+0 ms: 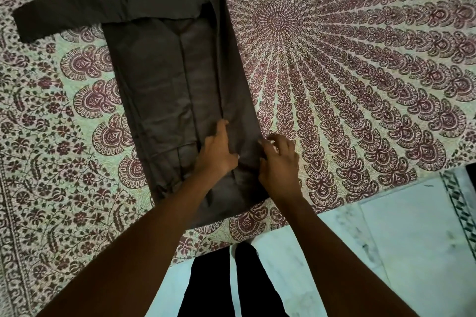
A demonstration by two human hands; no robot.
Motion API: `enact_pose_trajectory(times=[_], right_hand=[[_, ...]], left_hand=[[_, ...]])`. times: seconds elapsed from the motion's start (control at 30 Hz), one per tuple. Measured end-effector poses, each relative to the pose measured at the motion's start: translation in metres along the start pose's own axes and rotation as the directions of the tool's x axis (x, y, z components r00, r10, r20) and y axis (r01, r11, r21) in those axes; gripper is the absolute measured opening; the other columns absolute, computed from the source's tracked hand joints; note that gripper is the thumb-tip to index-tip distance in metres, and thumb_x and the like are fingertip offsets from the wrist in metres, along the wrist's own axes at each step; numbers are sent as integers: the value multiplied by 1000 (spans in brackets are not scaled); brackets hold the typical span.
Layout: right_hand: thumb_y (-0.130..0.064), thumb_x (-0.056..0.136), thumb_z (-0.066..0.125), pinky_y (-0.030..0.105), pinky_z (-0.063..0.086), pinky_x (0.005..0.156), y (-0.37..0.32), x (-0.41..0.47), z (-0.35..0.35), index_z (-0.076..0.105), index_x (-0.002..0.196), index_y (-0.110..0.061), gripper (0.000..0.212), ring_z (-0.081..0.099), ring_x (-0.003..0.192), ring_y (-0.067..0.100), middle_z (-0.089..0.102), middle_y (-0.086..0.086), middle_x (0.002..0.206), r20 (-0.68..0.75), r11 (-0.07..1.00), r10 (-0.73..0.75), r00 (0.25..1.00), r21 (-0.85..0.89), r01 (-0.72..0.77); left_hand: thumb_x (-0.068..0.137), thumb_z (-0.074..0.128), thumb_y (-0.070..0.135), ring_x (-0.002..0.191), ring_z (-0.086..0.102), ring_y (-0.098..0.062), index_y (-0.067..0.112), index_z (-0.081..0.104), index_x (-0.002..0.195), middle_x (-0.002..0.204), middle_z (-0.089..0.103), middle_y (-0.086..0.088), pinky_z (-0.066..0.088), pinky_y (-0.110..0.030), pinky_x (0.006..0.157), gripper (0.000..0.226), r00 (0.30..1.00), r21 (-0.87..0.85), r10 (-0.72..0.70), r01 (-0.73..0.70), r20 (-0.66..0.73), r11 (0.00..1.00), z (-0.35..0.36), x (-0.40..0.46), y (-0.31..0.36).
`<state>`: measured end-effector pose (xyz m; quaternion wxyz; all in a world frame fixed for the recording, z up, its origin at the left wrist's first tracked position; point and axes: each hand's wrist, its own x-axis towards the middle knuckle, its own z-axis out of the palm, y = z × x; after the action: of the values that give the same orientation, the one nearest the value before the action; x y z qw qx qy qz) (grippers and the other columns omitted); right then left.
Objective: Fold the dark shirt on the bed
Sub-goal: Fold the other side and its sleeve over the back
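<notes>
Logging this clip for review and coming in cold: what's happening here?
A person stands at the edge of a bed covered with a patterned bedspread and is folding a dark shirt. The shirt lies as a long narrow strip, its right side already turned in over the middle, while one sleeve sticks out to the left near the top. The left hand presses flat on the lower part of the shirt; the right hand rests at its right edge, fingers curled on the fabric.
</notes>
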<state>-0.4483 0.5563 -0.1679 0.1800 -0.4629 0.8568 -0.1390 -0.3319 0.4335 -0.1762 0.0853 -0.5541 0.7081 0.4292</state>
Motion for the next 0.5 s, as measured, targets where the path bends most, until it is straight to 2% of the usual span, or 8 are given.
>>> enact_pose_trajectory(times=[0.07, 0.13, 0.2, 0.3, 0.4, 0.5], right_hand=[[-7, 71, 69, 47, 40, 93, -3, 17, 5, 60, 130, -17, 61, 44, 129, 25, 52, 2, 141, 56, 990, -105, 993, -88, 110], [-12, 72, 73, 45, 39, 93, -6, 38, 6, 62, 129, -17, 59, 48, 130, 20, 56, -1, 139, 103, 975, -177, 979, -118, 189], [-13, 75, 70, 46, 36, 96, -10, 57, 2, 66, 122, -16, 47, 51, 127, 22, 58, 0, 135, 178, 966, -201, 963, -126, 225], [-9, 76, 62, 47, 32, 101, -15, 80, -4, 68, 117, -16, 42, 49, 124, 28, 58, 3, 131, 263, 962, -202, 943, -127, 242], [-1, 74, 62, 47, 46, 95, -18, 102, -7, 70, 114, -10, 42, 56, 111, 37, 62, 11, 125, 197, 959, -250, 948, -81, 270], [-2, 79, 60, 42, 56, 82, -24, 119, -8, 69, 116, -8, 39, 62, 100, 40, 67, 15, 116, 249, 959, -251, 935, -63, 275]], left_hand=[[77, 76, 34, 108, 62, -40, 35, 22, 140, 121, 60, -16, 53, -50, 92, 83, 996, 104, -53, 60, -66, 993, -7, 1, 7], [78, 71, 35, 105, 63, -37, 34, 30, 132, 113, 65, -12, 54, -48, 86, 68, 985, 114, -42, 61, -165, 992, -15, 7, 12], [81, 68, 29, 108, 60, -32, 32, 39, 125, 112, 63, -7, 53, -48, 88, 53, 962, 5, -15, 17, -271, 1000, -21, 19, 13], [84, 65, 10, 108, 59, -29, 25, 52, 119, 114, 56, -5, 52, -46, 92, 41, 933, -153, 114, -175, -342, 973, -32, 51, 15], [83, 63, 2, 107, 59, -29, 22, 60, 115, 114, 56, -8, 50, -42, 99, 38, 903, -122, 247, -305, -351, 944, -49, 96, 26], [79, 65, 2, 112, 57, -30, 19, 64, 119, 120, 57, -9, 46, -38, 103, 43, 898, -26, 287, -313, -335, 949, -68, 140, 34]])
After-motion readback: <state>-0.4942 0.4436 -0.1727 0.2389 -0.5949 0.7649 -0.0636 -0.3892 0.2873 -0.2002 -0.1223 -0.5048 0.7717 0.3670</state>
